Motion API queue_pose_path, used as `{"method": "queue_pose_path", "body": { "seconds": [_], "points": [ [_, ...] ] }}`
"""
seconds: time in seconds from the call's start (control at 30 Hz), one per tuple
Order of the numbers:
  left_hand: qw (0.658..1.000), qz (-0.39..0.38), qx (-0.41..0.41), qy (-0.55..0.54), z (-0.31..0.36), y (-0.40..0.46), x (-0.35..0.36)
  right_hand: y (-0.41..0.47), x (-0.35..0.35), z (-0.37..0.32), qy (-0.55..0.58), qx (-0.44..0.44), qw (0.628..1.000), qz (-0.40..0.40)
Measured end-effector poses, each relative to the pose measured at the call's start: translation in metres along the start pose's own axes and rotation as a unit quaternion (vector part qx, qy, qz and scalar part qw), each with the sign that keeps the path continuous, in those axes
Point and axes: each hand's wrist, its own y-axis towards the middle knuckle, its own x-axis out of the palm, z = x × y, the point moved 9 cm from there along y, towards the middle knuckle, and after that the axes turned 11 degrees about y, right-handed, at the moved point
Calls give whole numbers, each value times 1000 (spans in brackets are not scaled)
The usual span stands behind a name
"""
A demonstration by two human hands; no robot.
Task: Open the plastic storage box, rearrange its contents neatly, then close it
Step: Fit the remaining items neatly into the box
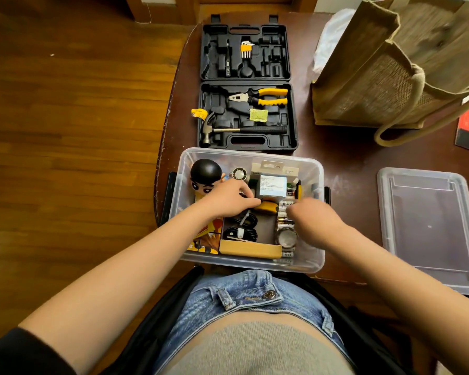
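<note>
The clear plastic storage box (pixel 319 169) sits open at the middle of the frame, on the near edge of the dark counter (pixel 344 155). Its see-through walls show a crowded inside: a doll with a round black head (pixel 205 173) at the upper left, a small white fan (pixel 239 174) beside it, a white packet with a printed label (pixel 272 185) at the upper middle, batteries (pixel 285 209) along the right side, a wristwatch (pixel 286 238) below them, coiled black cables (pixel 240 228) in a shallow wooden tray (pixel 251 250), and a yellow item (pixel 267 207) at the centre.

Both hands reach into the box. The left hand (pixel 229 198) has its fingers curled down next to the yellow item; whether it grips anything I cannot tell. The right hand (pixel 313 219) is curled over the batteries, its fingertips hidden, so its hold cannot be told either.

The box's clear lid (pixel 428 228) lies flat on the counter at the right of the frame, well apart from the box. Just above the box an open black tool case (pixel 248 85) holds yellow-handled pliers (pixel 260 97), a hammer (pixel 241 129) and hex keys (pixel 246 49). A brown woven bag (pixel 390 71) stands at the upper right.
</note>
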Motion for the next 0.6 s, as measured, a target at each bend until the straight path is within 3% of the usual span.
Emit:
{"method": "queue_pose_path", "body": {
  "seconds": [0.1, 0.33, 0.5, 0.6],
  "points": [
    [998, -20, -15, -60, -2, -4, 14, 8, 26, -22, -26, -39, 998, -39],
    [981, -51, -65, -174, -16, -12, 16, 27, 54, -16, -44, 5, 997, -56],
    [979, -37, -53, -192, -15, -15, 6, 26, 37, -6, -25, 10, 999, -24],
    [977, -37, -41, -204, -11, -15, 8, 24, 40, -8, -41, -7, 998, -44]
  ]
}}
